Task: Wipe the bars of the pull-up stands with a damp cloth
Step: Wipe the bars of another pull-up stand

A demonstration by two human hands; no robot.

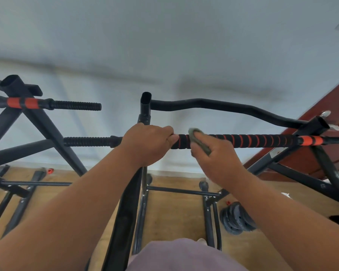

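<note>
Grey-green cloth (199, 138) is pressed onto the striped foam bar (252, 140) by the right hand (216, 161), fingers curled around it. Just beside it, the left hand (147, 143) grips the bar, steadying. Wiping is underway; next, probably slide the cloth away from the left hand.

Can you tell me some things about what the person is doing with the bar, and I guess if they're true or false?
1. The right hand holds a grey-green cloth against the black foam bar with orange spiral stripes. True.
2. The left hand hangs free, touching nothing. False: it grips the same bar, just left of the cloth.
3. Round dark weight plates lie on the wooden floor. True.
4. The wavy black metal bar sits nearer the person than the striped bar. False: it is behind it, closer to the white wall.
5. The cloth is bright red. False: it is grey-green.
</note>
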